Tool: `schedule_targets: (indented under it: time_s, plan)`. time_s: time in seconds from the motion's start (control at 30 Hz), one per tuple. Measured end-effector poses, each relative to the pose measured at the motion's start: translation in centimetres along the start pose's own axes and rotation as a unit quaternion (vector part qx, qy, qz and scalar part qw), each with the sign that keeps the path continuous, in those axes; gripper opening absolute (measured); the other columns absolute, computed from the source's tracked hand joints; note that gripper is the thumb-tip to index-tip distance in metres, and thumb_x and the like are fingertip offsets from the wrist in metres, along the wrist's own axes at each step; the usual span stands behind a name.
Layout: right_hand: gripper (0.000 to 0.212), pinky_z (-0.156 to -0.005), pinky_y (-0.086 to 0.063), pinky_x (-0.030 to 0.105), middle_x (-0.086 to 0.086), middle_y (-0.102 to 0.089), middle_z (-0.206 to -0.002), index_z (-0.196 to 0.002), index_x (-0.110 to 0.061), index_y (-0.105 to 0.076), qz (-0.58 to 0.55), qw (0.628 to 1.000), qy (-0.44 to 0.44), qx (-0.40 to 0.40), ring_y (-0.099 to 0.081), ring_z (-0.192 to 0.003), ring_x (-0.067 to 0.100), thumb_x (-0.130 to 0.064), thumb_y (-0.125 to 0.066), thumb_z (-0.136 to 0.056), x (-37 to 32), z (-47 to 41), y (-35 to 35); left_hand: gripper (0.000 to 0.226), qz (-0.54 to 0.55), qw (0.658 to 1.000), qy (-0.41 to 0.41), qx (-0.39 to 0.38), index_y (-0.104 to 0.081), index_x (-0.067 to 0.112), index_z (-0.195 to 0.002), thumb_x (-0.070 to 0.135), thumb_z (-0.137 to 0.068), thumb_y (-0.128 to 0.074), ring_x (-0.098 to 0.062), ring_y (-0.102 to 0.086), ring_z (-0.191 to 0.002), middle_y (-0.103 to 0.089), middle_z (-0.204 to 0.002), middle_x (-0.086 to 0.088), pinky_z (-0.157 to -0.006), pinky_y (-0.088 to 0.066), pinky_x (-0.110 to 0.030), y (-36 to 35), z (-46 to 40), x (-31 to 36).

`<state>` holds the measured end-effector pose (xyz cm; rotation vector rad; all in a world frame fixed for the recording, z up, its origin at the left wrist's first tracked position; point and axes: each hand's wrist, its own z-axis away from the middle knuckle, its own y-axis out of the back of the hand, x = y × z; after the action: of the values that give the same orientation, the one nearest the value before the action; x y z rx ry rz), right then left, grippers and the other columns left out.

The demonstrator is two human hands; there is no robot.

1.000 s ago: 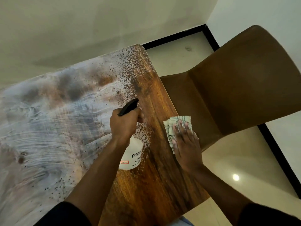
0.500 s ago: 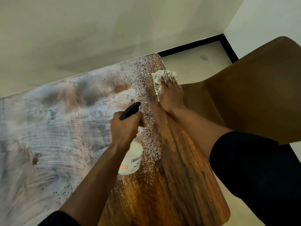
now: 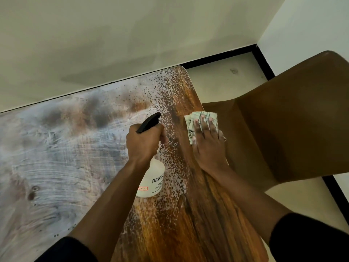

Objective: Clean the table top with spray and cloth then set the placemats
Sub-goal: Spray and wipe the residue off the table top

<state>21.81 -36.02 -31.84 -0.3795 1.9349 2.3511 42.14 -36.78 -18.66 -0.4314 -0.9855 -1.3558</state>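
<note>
- Here, in the head view, the left hand point(image 3: 145, 142) is gripping the bottle point(image 3: 152, 181) at its neck, finger by the trigger; it is looking light and rigid.
- The right hand point(image 3: 207, 144) is pressing flat, fingers straight, on the soft folded cloth point(image 3: 192, 122) at the table's point(image 3: 198, 224) right edge.
- No placemats are showing.

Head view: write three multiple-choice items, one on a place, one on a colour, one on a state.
1. Where is the cloth?
A. at the table's right edge
B. on the chair
C. on the floor

2. What colour is the bottle's spray head?
A. red
B. black
C. white

3. How does the right hand lie?
A. in a fist
B. pinching the bottle
C. flat on the cloth

Key: 1 A, the cloth sits by the table edge; 2 B, the head above the left hand is black; 3 C, straight fingers press the cloth.
</note>
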Motion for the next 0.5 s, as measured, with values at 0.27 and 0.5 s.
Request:
schedule_targets:
  time_s: [0.27, 0.5]
  plan:
    - [0.063, -0.125, -0.014, 0.055, 0.006, -0.003, -0.171, -0.163, -0.025, -0.006, 0.004, 0.999, 0.033, -0.022, 0.000, -0.157, 0.030, -0.038, -0.029, -0.106, -2.6, -15.3, 2.7, 0.061, 0.004, 1.000, -0.028, -0.002, -0.071, 0.054, -0.049, 0.011, -0.093, -0.069, -0.028, -0.064, -0.066, -0.077, -0.068, -0.010, -0.052, -0.042, -0.028, 0.1, -1.4, 0.6]
    - [0.062, -0.124, -0.014, 0.052, 0.004, -0.004, -0.171, -0.163, -0.026, -0.006, 0.003, 0.998, 0.057, -0.021, 0.001, -0.158, 0.026, -0.040, -0.028, -0.107, -2.1, -15.6, 2.9, 0.060, 0.014, 0.999, -0.034, 0.000, -0.072, 0.054, -0.052, 0.010, -0.092, -0.069, -0.042, -0.062, -0.067, -0.077, -0.068, -0.008, -0.052, -0.042, -0.029, -0.1, -2.5, 1.1]
